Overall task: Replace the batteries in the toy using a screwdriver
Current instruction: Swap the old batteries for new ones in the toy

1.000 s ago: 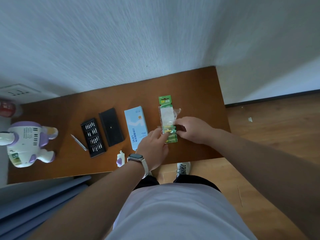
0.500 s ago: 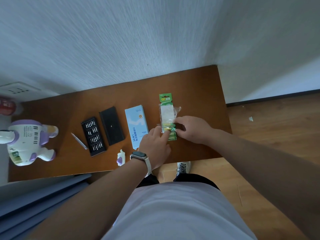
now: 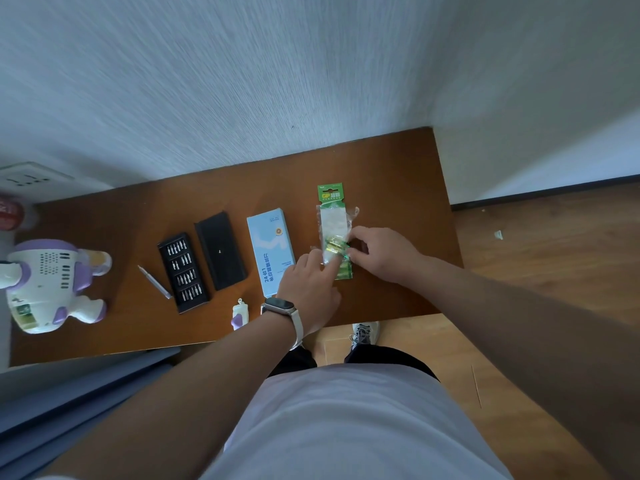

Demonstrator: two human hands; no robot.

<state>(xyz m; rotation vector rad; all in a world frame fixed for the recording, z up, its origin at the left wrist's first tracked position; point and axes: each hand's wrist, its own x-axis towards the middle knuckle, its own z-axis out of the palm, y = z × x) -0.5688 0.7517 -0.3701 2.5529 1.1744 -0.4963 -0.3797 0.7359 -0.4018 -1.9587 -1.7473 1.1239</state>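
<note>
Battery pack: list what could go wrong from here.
1. The right hand pinches the battery pack while the left hand presses it down; freed batteries may roll off the table.
2. The small white-and-purple part lies at the table's front edge beside the left forearm, which could knock it off.

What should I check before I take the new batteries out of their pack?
1. Battery pack lies flat on the table: ok.
2. Left hand steadies the near end of the pack with a fingertip: ok.
3. Right hand has a firm pinch on the batteries: cannot tell; its fingers are at them.
4. Plastic cover is open: looks crumpled and loose, so probably ok.
5. Screwdriver lies ready beside the bit tray: ok.
6. Toy has its battery door open: cannot tell.
</note>
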